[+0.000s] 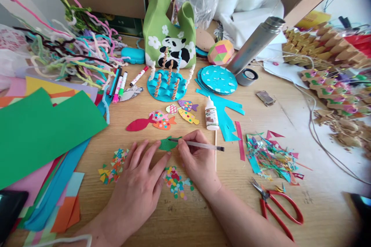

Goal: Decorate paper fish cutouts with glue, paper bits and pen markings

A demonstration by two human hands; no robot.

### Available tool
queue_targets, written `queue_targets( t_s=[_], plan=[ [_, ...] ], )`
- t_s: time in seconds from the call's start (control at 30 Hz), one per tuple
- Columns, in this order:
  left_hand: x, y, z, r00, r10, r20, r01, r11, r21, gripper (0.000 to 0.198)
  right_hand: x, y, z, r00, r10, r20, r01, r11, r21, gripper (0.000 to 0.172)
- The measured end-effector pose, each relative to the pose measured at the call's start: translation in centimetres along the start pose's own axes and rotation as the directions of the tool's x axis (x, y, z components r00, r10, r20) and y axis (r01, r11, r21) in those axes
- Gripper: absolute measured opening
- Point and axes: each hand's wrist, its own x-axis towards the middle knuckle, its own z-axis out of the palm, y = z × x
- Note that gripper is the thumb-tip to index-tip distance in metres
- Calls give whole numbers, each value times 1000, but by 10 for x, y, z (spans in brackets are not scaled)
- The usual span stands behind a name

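My right hand (198,158) pinches a slim pen (203,145), its tip on a small green paper fish (167,144) lying on the table. My left hand (140,173) rests flat with fingers spread, its fingertips at the fish's left and lower edge. Between the hands lies a pile of round paper dots (176,183). Left of my left hand are small paper triangles (111,168), partly covered by it. Just beyond the green fish are a plain red paper fish (139,123) and several decorated paper fish (188,116). A white glue bottle (211,115) stands beyond my right hand.
Coloured paper sheets (43,135) fill the left side, below tangled pipe cleaners (78,46). Red-handled scissors (278,204) and paper scraps (272,156) lie at right. A blue disc with twisted posts (167,87), a leaning steel flask (255,46) and a panda bag (171,34) stand behind.
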Motion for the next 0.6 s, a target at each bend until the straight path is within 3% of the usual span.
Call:
queue_targets(
  t_s=[0.6],
  plan=[
    [0,1,-1,1000,-6,-12,7,1000,5,37,0,1,0,1000,0,7,0,1000,-15,19]
  ],
)
